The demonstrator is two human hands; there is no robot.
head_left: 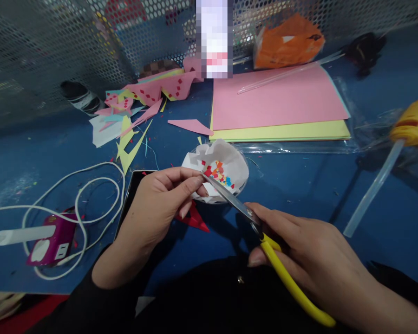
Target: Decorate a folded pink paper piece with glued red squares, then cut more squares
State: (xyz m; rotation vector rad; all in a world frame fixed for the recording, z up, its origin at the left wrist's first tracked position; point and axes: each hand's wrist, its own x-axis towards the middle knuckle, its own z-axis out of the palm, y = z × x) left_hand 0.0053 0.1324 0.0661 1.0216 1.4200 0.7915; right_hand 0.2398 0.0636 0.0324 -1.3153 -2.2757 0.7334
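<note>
In my right hand [299, 246] is a pair of scissors [237, 202] with yellow handles, its blades pointing up and left. The blade tips meet the fingertips of my left hand [163, 195], which is closed in a pinch. Whatever sits between those fingers is too small or hidden to name. Just beyond the fingers, a bowl lined with white paper [235, 160] holds small red, orange, yellow and blue paper bits [219, 172]. Red paper [195, 220] shows below my left hand; I cannot tell whether the hand touches it.
Behind the bowl lies a stack of coloured paper [275, 102]. Pink and yellow cut paper [153, 90] is at the back left. A white cable [80, 195] loops around a purple power bank [52, 241]. A yellow bottle with a nozzle [413, 123] is at right, an orange packet [289, 44] behind.
</note>
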